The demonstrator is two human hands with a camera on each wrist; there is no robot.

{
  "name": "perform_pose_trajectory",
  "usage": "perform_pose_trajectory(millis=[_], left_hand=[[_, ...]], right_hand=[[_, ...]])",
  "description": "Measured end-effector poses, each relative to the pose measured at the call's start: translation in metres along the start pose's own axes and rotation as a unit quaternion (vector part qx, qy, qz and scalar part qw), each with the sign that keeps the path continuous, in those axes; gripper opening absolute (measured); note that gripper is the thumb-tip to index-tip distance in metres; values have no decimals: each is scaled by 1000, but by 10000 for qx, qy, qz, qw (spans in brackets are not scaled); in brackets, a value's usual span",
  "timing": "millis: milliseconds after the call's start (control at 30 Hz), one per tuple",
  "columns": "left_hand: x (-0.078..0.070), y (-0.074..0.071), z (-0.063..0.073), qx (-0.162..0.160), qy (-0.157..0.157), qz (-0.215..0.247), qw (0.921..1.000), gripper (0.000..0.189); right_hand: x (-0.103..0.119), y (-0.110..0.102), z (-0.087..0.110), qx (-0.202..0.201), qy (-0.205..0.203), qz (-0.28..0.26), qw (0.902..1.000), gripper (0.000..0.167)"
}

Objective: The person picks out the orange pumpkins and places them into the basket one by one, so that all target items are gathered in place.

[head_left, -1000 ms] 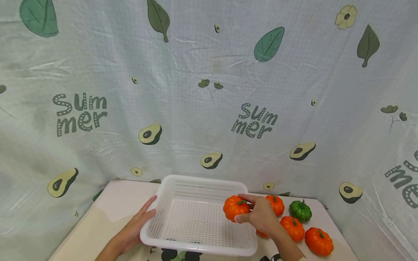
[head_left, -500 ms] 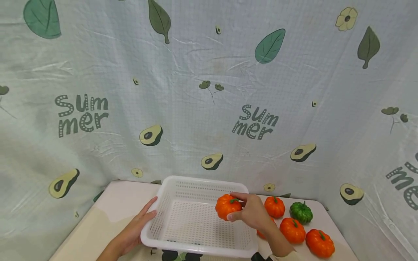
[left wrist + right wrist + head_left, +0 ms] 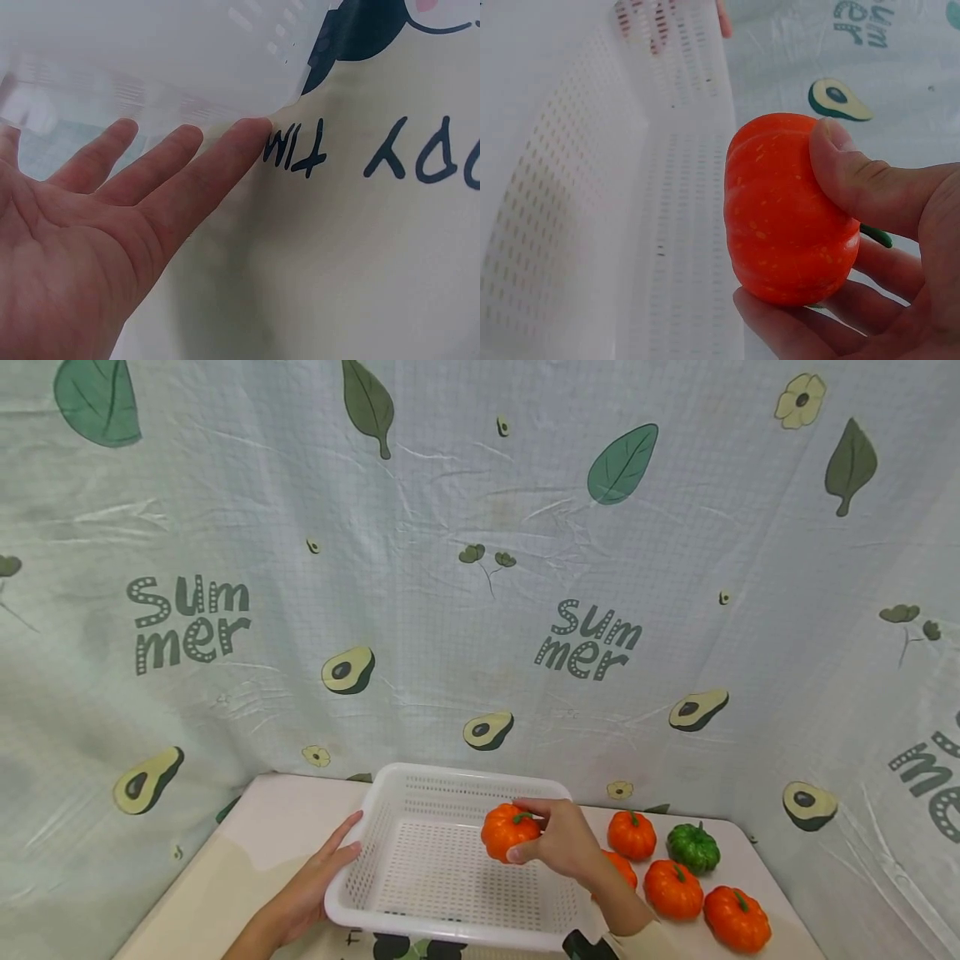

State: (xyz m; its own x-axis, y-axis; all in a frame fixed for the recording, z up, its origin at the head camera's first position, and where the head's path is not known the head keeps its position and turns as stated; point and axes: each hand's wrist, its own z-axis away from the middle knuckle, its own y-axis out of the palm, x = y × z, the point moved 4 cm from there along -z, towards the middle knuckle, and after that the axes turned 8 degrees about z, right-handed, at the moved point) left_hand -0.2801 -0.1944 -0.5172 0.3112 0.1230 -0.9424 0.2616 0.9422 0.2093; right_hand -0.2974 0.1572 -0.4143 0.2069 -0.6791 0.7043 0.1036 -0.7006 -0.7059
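Note:
My right hand (image 3: 561, 843) grips an orange pumpkin (image 3: 507, 832) with a green stem, held over the right part of a white slotted plastic basket (image 3: 420, 868). In the right wrist view the thumb lies on one side of the pumpkin (image 3: 784, 210) and the fingers on the other. The bare slotted floor of the basket shows around it in the head view. My left hand (image 3: 311, 885) is at the basket's left side, fingers stretched out. In the left wrist view those fingertips (image 3: 251, 129) meet the basket's outer wall (image 3: 165, 60).
Right of the basket stand several more orange pumpkins, among them one at the back (image 3: 632, 836) and one at the front right (image 3: 737, 920). A green pumpkin (image 3: 693, 847) sits at the back right. A patterned curtain (image 3: 420, 610) hangs behind the table (image 3: 262, 818).
My right hand has carried the orange pumpkin leftward, from near the basket's right side further in over it. The left hand and the basket stay in place.

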Motion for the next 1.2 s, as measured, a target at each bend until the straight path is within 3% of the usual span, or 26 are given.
perform_pose_trajectory(millis=[267, 833, 1200], left_hand=[[-1, 0, -2, -108, 0, -5, 9999, 74], [-1, 1, -3, -229, -25, -33, 9997, 74], [2, -1, -4, -27, 31, 36, 10000, 74]], right_hand=[[4, 7, -12, 45, -271, 76, 9996, 66], [12, 30, -27, 330, -270, -393, 9983, 66], [16, 41, -36, 338, -356, -366, 9981, 65]])
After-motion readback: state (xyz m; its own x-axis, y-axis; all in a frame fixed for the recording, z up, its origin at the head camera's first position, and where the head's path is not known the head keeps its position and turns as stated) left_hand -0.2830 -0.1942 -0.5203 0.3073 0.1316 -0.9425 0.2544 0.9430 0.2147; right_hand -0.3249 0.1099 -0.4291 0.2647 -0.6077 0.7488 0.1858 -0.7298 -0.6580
